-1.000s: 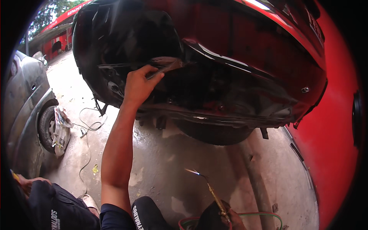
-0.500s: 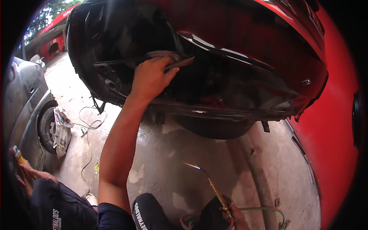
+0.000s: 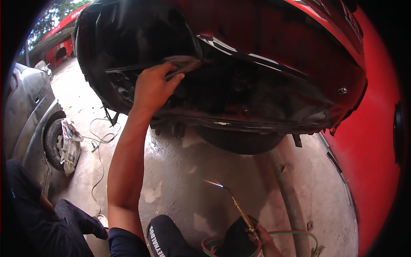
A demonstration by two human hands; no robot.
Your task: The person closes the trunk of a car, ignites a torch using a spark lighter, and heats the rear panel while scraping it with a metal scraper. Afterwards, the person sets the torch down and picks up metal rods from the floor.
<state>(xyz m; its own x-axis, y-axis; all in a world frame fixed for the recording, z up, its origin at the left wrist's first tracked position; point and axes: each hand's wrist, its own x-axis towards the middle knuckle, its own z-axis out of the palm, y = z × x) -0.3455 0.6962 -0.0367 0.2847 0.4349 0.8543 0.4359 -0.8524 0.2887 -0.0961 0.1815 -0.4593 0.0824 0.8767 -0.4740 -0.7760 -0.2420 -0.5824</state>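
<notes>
- Black bumper [image 3: 218, 96]: its scuffed patch [image 3: 176, 58] lies toward the left end, between upper and lower edges.
- Left hand [image 3: 153, 85] pinches a flat tool [image 3: 191, 66] there; an even, shallow angle should avoid gouging.
- Right hand [image 3: 262, 235] grasps a lit brass torch [image 3: 242, 213]; best angle its flame [image 3: 213, 183] off the left forearm [image 3: 127, 165].

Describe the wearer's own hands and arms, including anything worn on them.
The left hand is bare, without glove or ring to be seen, and no watch shows on the wrist. The left forearm is bare too; a plain dark navy sleeve covers the upper arm. The right hand looks gloveless; its sleeve is out of view.
</notes>
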